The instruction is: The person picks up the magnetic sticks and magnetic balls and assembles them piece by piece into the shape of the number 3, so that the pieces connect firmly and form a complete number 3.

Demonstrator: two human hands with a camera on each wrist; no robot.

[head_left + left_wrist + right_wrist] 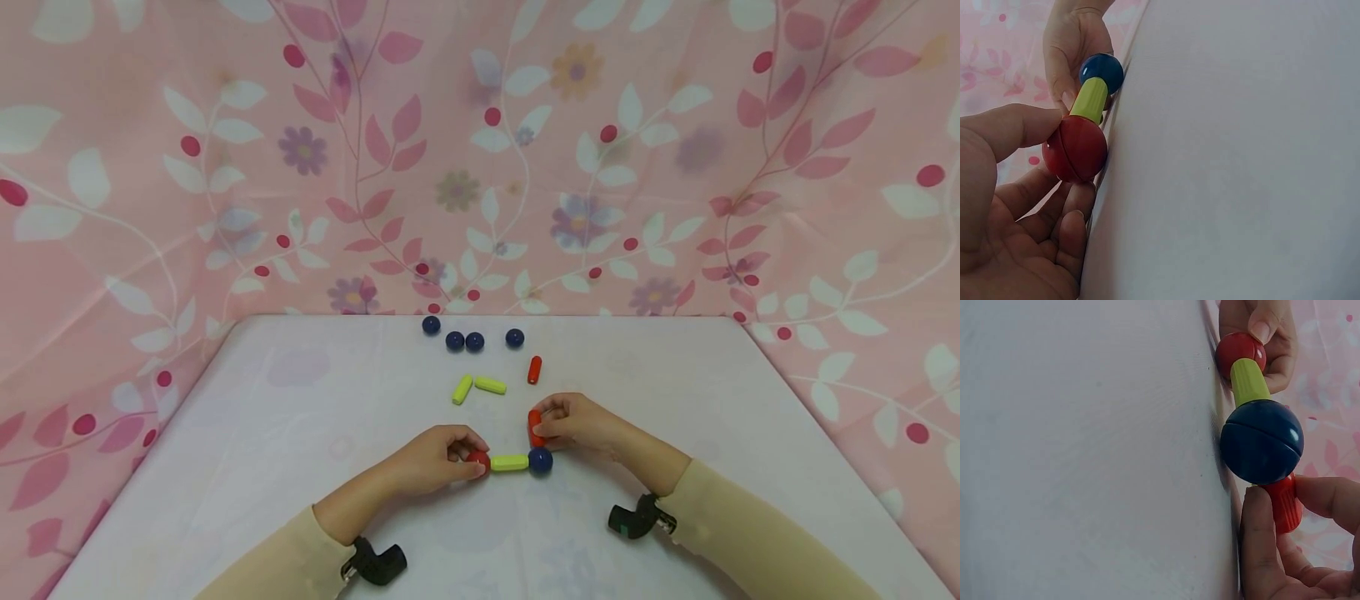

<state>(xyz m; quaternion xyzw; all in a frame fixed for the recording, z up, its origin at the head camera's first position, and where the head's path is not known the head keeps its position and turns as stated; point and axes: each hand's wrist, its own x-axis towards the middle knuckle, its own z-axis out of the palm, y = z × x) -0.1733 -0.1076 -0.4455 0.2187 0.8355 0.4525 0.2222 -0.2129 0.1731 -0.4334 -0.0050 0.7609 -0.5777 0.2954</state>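
Note:
My left hand (442, 458) pinches a red ball (1076, 150) between thumb and fingers. From that ball a yellow-green rod (510, 462) runs right to a dark blue ball (540, 461), the three joined in a line low over the white table. My right hand (577, 423) pinches a short red rod (1285, 503) between thumb and fingertips. In the head view this rod points away from me, its near end right at the back of the blue ball. The right wrist view shows its end against that ball, partly behind it.
Toward the far table (262, 400) edge lie several dark blue balls (475, 342). Nearer are two yellow-green rods (491, 385) and a loose red rod (534, 370). A pink floral curtain (465, 167) hangs behind. A black wrist camera (378, 562) is strapped on each sleeve.

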